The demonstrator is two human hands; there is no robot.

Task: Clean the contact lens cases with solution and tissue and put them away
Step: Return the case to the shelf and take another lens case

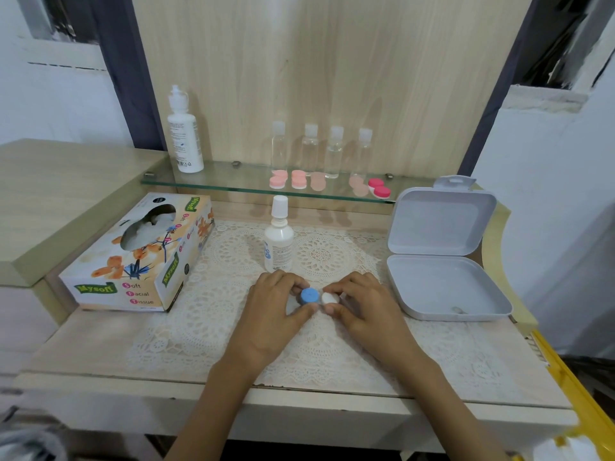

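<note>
A view from above of a pale wooden table [100,347] with a white lace mat [206,327] laid over it. At the centre of the mat, a person holds a small contact lens case [316,297] in both hands. The case has two round screw caps side by side: a blue cap [308,296] and a white cap [327,298]. The left hand [269,314] curls its fingers and thumb round the blue cap; the right hand [366,307] pinches the white cap.

Taking the case as the clock's centre, a small white solution bottle [279,242] stands upright, capped, at 12 o'clock, just beyond the left fingers. A flowered tissue box [139,257] lies at 9 to 10 o'clock, well apart. A grey storage box [492,311] sits at 3 o'clock, near the right hand, its lid standing open at the far side.

A glass shelf [233,181] crosses at 12 o'clock, carrying pink cases [278,179], four clear bottles [333,151] and a tall white bottle [184,134].

Open mat stretches from 6 to 8 o'clock, reaching the table's front edge at 6 o'clock.
</note>
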